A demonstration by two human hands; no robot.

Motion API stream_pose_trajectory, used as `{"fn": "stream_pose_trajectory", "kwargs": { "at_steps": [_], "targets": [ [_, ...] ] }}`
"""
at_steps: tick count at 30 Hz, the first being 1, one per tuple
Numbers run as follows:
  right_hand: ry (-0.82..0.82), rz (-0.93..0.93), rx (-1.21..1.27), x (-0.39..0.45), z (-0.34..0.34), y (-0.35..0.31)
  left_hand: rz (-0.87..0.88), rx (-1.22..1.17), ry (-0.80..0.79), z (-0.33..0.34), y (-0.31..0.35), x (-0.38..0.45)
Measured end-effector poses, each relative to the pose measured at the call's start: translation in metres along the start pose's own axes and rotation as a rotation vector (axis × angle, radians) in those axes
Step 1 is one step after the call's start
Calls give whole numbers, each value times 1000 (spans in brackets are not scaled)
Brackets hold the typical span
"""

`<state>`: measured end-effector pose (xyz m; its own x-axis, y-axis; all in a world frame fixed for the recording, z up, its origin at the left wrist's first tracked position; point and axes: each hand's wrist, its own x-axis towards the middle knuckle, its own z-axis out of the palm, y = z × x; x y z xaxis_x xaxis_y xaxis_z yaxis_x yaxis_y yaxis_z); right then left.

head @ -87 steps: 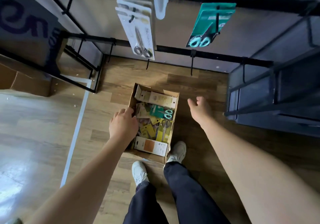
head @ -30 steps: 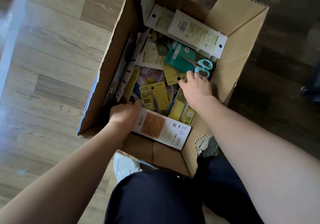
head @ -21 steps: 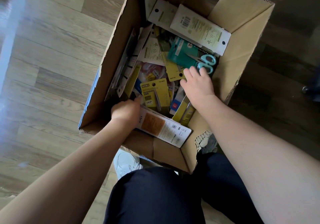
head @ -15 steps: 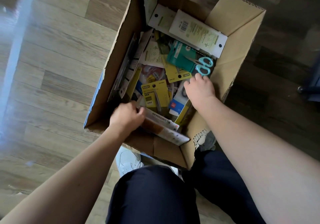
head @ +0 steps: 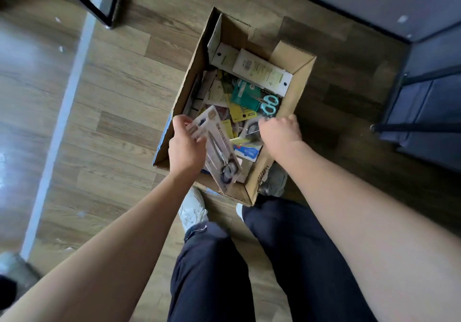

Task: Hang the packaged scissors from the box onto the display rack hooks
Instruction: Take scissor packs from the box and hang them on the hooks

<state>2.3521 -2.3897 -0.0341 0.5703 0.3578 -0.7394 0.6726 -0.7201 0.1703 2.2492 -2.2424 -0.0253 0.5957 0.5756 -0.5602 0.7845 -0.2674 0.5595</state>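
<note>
An open cardboard box [head: 298, 89] stands on the wooden floor in front of my feet, full of several packaged scissors. My left hand [head: 185, 147] grips a long white pack of dark-handled scissors [head: 220, 152], lifted and tilted over the box's near left corner. At the box's right side my right hand [head: 282, 132] is curled, pinching the edge of a clear pack with black-handled scissors [head: 252, 128] that still lies among the others. A teal pack with light-blue handles [head: 249, 94] and a long white pack [head: 262, 72] lie further back. No hooks are in view.
A black rack foot [head: 107, 2] stands at the upper left. A dark rack base and bars [head: 424, 102] fill the right side, with a dark baseboard behind the box. My white shoes [head: 193, 212] are just behind the box. A pale floor strip [head: 62, 112] runs along the left.
My left hand has lifted the long white pack out of the box's near edge and turned it. My right hand has closed on a clear pack. The view has pulled back.
</note>
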Motion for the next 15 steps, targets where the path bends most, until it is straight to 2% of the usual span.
{"fn": "stream_pose_trajectory", "kwargs": {
  "at_steps": [5,10,15],
  "targets": [
    [39,143,405,-55,-60,21,17,-34,-29,-58,48,-30],
    [140,190,822,-116,-109,34,57,-35,59,-113,104,-58],
    [89,278,1114,-164,-141,37,103,-77,94,-162,156,-93]
  ]
}}
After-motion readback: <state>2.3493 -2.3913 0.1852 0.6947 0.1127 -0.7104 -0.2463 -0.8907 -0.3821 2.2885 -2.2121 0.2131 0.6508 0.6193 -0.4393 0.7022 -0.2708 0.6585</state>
